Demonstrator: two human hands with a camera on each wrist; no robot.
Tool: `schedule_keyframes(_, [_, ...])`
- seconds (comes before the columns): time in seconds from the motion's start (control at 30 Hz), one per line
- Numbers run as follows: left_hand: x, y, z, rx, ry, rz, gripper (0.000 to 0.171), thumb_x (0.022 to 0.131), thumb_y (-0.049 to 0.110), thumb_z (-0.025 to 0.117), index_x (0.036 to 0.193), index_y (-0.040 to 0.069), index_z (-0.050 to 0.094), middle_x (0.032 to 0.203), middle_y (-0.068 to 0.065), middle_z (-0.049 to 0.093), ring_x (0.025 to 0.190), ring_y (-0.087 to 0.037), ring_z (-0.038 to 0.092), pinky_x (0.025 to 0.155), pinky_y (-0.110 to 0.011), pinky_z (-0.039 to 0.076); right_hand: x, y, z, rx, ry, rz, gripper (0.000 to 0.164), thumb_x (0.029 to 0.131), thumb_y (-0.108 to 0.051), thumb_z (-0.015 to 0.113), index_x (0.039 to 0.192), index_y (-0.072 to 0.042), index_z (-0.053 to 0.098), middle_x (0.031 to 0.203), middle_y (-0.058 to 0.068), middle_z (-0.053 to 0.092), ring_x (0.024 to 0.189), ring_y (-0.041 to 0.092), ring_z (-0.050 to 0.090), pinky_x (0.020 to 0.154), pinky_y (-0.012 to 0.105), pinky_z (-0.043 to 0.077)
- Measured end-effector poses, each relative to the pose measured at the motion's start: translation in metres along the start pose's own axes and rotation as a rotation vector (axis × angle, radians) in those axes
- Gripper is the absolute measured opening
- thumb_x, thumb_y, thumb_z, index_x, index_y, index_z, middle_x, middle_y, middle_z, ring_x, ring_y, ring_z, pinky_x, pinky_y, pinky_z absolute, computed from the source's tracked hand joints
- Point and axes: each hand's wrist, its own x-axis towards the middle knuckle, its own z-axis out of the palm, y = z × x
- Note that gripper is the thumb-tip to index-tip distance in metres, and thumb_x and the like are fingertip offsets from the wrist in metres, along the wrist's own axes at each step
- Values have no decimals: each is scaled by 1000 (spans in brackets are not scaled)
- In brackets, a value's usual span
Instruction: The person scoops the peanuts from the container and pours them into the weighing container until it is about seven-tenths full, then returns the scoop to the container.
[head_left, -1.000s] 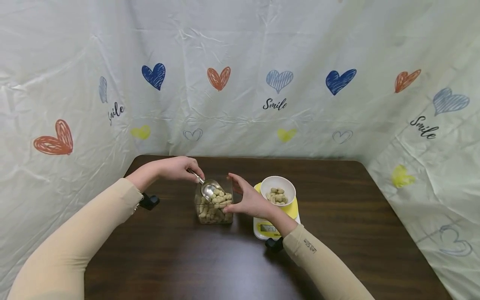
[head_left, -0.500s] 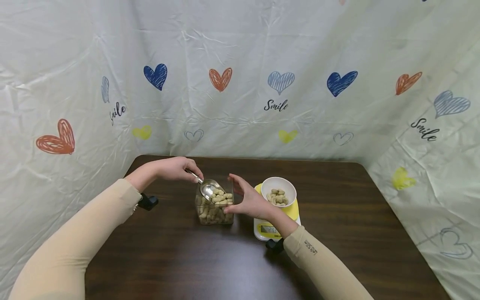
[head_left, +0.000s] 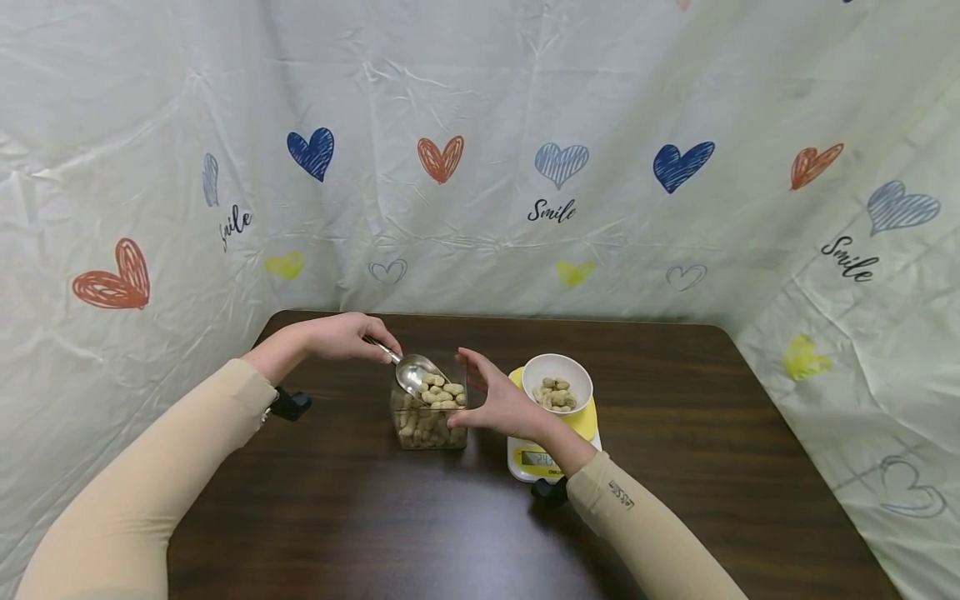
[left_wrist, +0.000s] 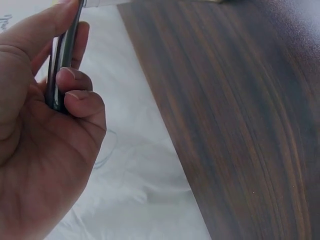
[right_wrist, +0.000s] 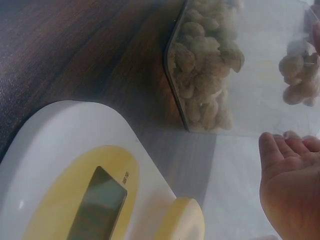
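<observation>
Beside a clear box of peanuts, a person's left hand grips a metal scoop, its mouth down among them, while the right hand clasps the box's side between thumb and fingers. To the right, a white bowl with more peanuts sits on a scale on the desk. Scooping appears under way; a level lift and careful carry to the bowl seem called for next.

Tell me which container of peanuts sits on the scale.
The round white bowl. The other container, the clear box, stands on the table beside the scale, with the metal scoop dipping into it.
</observation>
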Motion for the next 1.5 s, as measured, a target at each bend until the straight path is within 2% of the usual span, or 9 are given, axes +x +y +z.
schedule_keyframes(0.17, [-2,0,1,-28,6,-7,24,98,27,71,122,22,76,124,4,67,120,-18,57,98,-41,47,0,0,0,11,-12,-2,112,81,-15,89,164,-20,15,167,9,23,151,28,28,119,44,29])
schedule_keyframes(0.47, [-1,-1,0,-40,-9,-11,25,99,27,71,122,21,76,125,3,67,118,-18,56,95,-39,48,0,1,0,-10,2,12,110,80,-23,91,164,-26,19,164,-3,28,148,25,33,116,42,33])
schedule_keyframes(0.67, [-2,-1,-1,-36,-12,3,26,99,28,70,123,18,75,126,0,67,120,-21,57,96,-40,48,-1,2,0,-8,9,13,109,81,-20,90,164,-26,20,163,-5,29,148,23,34,117,42,33])
schedule_keyframes(0.73, [-2,1,-1,-42,-13,3,27,99,28,70,123,16,75,127,-1,67,120,-21,57,95,-40,48,-1,2,0,-4,5,11,109,81,-19,90,164,-25,19,164,-5,29,148,23,33,117,41,33])
schedule_keyframes(0.97, [-2,2,-2,-40,-17,6,27,100,28,69,123,15,75,127,-2,68,122,-23,57,96,-41,47,-12,-37,-6,15,-49,13,106,84,-12,86,164,-8,15,166,17,24,150,30,28,118,43,29])
schedule_keyframes(1.17, [-2,4,-4,-34,-21,-21,27,99,29,70,123,18,75,126,1,68,118,-19,57,93,-38,48,-12,-37,-6,31,-44,20,107,84,-12,87,164,-9,15,166,14,24,151,30,28,119,44,28])
schedule_keyframes(1.5, [-4,9,-6,-39,-30,-56,26,98,29,72,122,22,75,124,5,68,118,-17,57,96,-39,47,-11,-36,-6,30,-42,16,107,84,-10,86,164,-8,16,166,13,25,151,29,27,119,43,28])
